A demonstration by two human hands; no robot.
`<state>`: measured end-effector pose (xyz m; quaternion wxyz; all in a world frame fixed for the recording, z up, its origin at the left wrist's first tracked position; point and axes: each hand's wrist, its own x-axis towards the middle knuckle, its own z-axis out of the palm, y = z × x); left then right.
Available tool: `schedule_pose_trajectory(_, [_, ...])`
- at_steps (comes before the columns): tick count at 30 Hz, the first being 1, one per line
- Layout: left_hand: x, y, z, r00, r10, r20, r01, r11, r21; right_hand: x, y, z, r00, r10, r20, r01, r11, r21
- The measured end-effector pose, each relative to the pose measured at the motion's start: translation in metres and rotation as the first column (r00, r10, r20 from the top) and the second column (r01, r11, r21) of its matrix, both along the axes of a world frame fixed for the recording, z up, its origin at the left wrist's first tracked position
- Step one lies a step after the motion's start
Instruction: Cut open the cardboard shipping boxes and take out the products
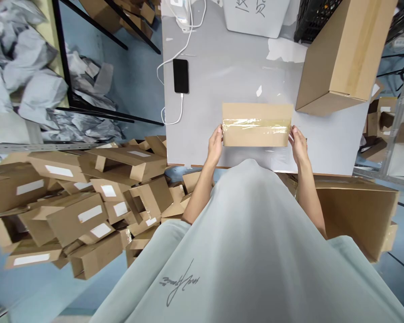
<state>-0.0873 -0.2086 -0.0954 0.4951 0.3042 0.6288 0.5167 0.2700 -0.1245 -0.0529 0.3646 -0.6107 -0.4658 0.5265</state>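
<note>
Between my two hands is a closed cardboard box (256,111), long side across, with a shiny strip of clear packing tape (252,125) along its top. My left hand (216,144) presses against the box's left end. At the right end, my right hand (299,142) holds it with fingers against the side. Both hands are near the front edge of the grey table (215,80). The undersides of the box and the fingertips behind its ends are hidden.
A black phone (181,76) on a white cable (173,123) lies at the table's left. A tall cardboard box (343,58) stands right, a grey bin (256,18) at the back. Boxes (77,215) pile up on the floor at left; a large open carton (357,215) sits right.
</note>
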Motion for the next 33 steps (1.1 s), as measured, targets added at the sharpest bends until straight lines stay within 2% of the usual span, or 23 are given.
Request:
schedule_pose_trajectory(5, [0.002, -0.012, -0.020, 0.999, -0.027, 0.033, 0.031, 0.994, -0.103, 0.006, -0.017, -0.026, 0.996, 0.043, -0.073, -0.053, 0.988, -0.148])
schedule_pose_trajectory(10, [0.010, -0.015, -0.029, 0.999, -0.005, 0.041, 0.010, 0.992, -0.127, -0.001, -0.034, -0.029, 0.999, -0.004, -0.036, -0.002, 0.985, -0.173])
schedule_pose_trajectory(13, [0.008, -0.014, -0.020, 1.000, 0.016, 0.016, -0.014, 0.993, -0.117, -0.002, -0.037, -0.018, 0.999, -0.033, -0.015, 0.030, 0.989, -0.144])
schedule_pose_trajectory(19, [-0.004, -0.014, 0.022, 0.999, 0.041, 0.002, -0.041, 0.999, 0.002, 0.002, -0.030, 0.023, 1.000, -0.005, 0.007, 0.004, 1.000, 0.026])
schedule_pose_trajectory(22, [-0.003, -0.011, 0.032, 1.000, 0.015, 0.027, -0.015, 0.999, 0.035, -0.003, -0.023, 0.031, 1.000, 0.014, 0.009, -0.015, 0.999, 0.043])
schedule_pose_trajectory(24, [-0.001, -0.006, 0.030, 1.000, -0.003, 0.012, 0.002, 0.999, 0.037, -0.008, -0.018, 0.028, 0.999, 0.039, 0.003, -0.040, 0.999, 0.026])
schedule_pose_trajectory(28, [-0.001, 0.001, 0.017, 1.000, -0.002, -0.016, 0.002, 0.999, 0.037, -0.011, -0.012, 0.009, 0.997, 0.072, -0.024, -0.072, 0.997, 0.015])
schedule_pose_trajectory(31, [-0.006, -0.004, 0.006, 0.999, -0.024, 0.021, 0.024, 1.000, 0.011, -0.004, -0.015, -0.006, 0.998, 0.061, -0.031, -0.061, 0.998, -0.010])
schedule_pose_trajectory(33, [-0.007, -0.014, 0.000, 0.999, -0.032, 0.036, 0.034, 0.997, -0.072, 0.002, -0.021, -0.014, 0.998, 0.065, -0.022, -0.066, 0.995, -0.081])
